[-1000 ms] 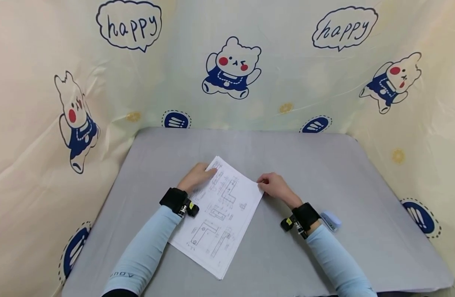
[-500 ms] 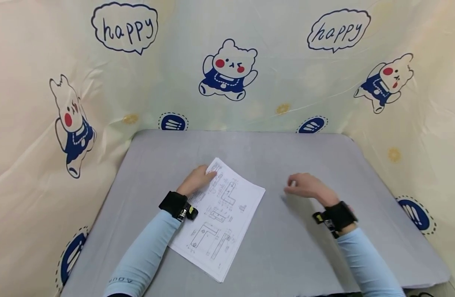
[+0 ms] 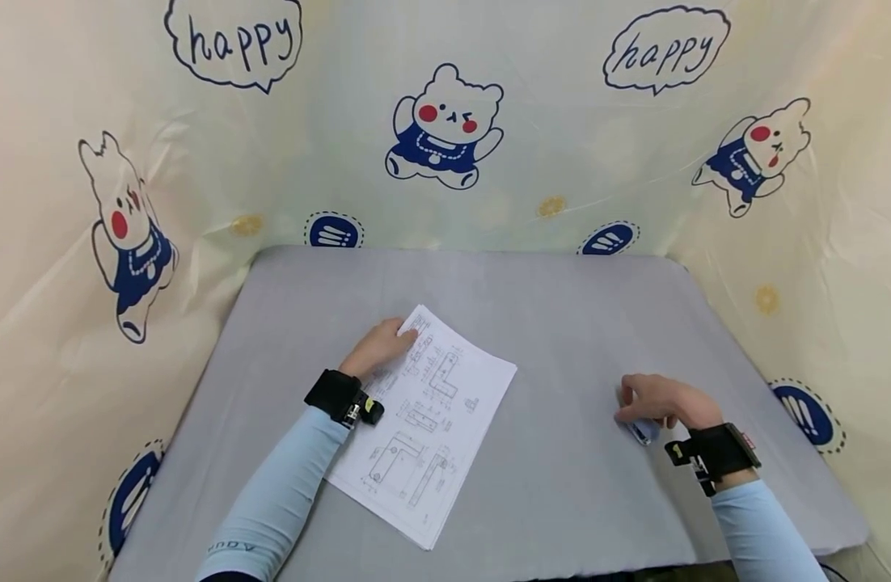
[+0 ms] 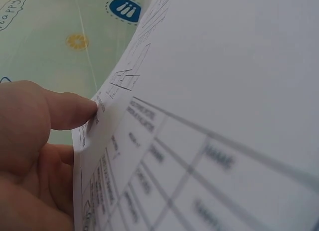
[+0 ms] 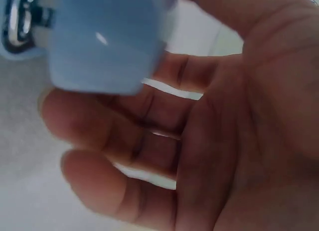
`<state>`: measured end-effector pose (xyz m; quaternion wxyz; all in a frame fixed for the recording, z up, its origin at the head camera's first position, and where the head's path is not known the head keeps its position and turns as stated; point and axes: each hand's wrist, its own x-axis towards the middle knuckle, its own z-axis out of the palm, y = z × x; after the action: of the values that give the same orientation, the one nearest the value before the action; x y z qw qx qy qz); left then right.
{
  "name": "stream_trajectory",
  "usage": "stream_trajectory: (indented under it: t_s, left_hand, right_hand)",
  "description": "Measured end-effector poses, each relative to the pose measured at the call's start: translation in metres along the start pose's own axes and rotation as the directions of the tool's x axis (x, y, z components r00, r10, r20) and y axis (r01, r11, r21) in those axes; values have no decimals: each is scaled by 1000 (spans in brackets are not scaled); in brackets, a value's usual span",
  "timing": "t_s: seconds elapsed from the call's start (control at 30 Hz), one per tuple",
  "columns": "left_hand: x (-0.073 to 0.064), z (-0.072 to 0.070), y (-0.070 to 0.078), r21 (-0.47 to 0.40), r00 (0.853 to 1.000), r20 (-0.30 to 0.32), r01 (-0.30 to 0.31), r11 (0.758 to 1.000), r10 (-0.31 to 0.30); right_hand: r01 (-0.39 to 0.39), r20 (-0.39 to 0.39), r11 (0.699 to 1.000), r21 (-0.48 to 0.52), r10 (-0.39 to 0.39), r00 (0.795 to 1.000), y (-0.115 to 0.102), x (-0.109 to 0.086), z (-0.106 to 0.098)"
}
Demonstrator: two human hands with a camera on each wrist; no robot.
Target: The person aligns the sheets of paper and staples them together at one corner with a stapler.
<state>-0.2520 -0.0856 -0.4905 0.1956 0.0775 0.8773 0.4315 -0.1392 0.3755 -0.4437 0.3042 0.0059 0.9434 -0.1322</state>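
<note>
My left hand (image 3: 376,349) pinches the upper left edge of a stack of paper sheets (image 3: 456,440), printed with line drawings of brackets. In the left wrist view the thumb (image 4: 70,111) lies on the printed face of the sheets (image 4: 239,66), with the other fingers behind. Off to the right, my right hand (image 3: 667,399) holds a small light blue stapler (image 3: 643,432) from above, low over the table. The right wrist view shows the stapler (image 5: 104,41) between thumb and fingers, its metal part at the left; the last fingers curl below it.
A grey cloth covers the table (image 3: 562,501), with its far edge against a patterned curtain (image 3: 525,48). Curtain sides also rise at the left and right. Each wrist wears a black strap with a small camera.
My right hand has let go of the paper's right corner, moved right and taken hold of the stapler. The left hand keeps its grip on the sheets, which lie nearly as before.
</note>
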Motion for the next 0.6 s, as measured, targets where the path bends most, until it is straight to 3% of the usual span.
stream_trajectory:
  t_s: [0.17,0.27,0.37,0.47,0.6]
  left_hand:
    - [-2,0,1,-2,1000,-13,3,1000,-3]
    - [-3,0,2,-7,1000,-13,4,1000,-4]
    - [-7,1,3,-19,1000,-5,10,1000,-10]
    - [-9,3,3,-26,1000,6,13,1000,-13]
    - [-7,6,4,-42,1000,16,20,999,-20]
  right_hand:
    - [90,-22,996,-17,-91,996,-2,6,-6]
    - [170,-80,985,-8,-170,982,-10,16,-17]
    - [237,-184,971,29,-228,956,-28,37,-26]
    - [269,-276,959,88,-236,932,-53,63,-33]
    - [262,-310,950,167,-202,929,-86,97,-37]
